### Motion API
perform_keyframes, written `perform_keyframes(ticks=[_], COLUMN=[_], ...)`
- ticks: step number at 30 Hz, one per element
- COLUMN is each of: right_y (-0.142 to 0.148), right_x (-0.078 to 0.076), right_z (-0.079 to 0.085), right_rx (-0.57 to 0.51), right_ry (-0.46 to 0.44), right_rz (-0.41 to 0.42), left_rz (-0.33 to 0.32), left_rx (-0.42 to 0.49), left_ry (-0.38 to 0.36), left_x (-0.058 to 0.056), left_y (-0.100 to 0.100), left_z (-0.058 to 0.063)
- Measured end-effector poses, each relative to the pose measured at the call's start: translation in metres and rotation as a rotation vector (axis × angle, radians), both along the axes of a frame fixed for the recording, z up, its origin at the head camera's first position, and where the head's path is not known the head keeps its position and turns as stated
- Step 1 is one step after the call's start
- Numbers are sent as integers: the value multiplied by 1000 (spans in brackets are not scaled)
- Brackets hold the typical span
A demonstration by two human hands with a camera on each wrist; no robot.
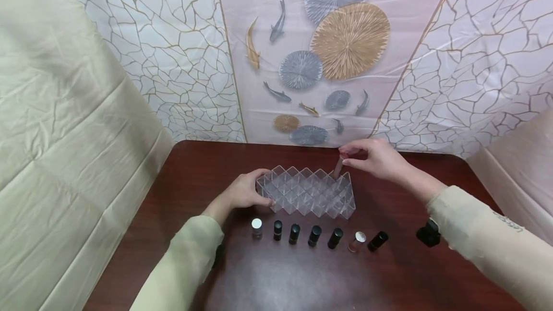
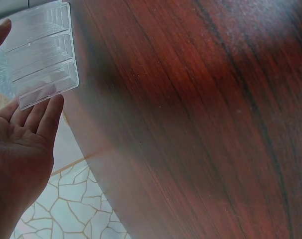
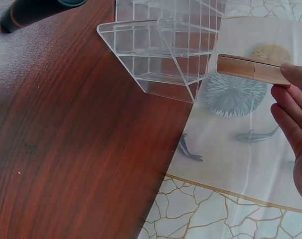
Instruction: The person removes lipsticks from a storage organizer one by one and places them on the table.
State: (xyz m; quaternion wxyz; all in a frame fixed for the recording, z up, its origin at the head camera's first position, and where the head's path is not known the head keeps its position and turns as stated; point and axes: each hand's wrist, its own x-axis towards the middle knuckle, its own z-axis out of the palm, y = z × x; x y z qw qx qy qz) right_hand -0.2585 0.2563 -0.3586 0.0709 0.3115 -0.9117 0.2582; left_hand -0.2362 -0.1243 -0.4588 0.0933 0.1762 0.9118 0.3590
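Observation:
A clear acrylic lipstick organizer with diamond-shaped compartments stands on the table. At its left end my left hand grips it, thumb at the front corner and fingers at the back. My right hand pinches one end of a rose-gold lipstick tube between thumb and fingers. The tube slants over the organizer's back edge, near the right end; in the right wrist view it appears apart from the organizer. Every compartment I can make out looks empty.
In front of the organizer stands a row of several lipsticks: black tubes, a silver-topped one at the left, and a silver-topped reddish one towards the right. Behind the dark wooden table hangs a patterned cloth.

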Motion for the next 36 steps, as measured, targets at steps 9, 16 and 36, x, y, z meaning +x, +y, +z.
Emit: perform_keyframes(ticks=[9,16,36], right_y=[9,23,70], right_x=[16,29,80], right_z=[8,11,6], right_rx=[30,17,24], right_ry=[55,163,171], right_rz=[4,13,-86], left_rz=[-1,-7,-33], left_rx=[0,5,12], left_ry=[9,13,22], left_x=[-2,-3,-3], left_y=[-1,-2,-2], left_z=[-2,-3,-3])
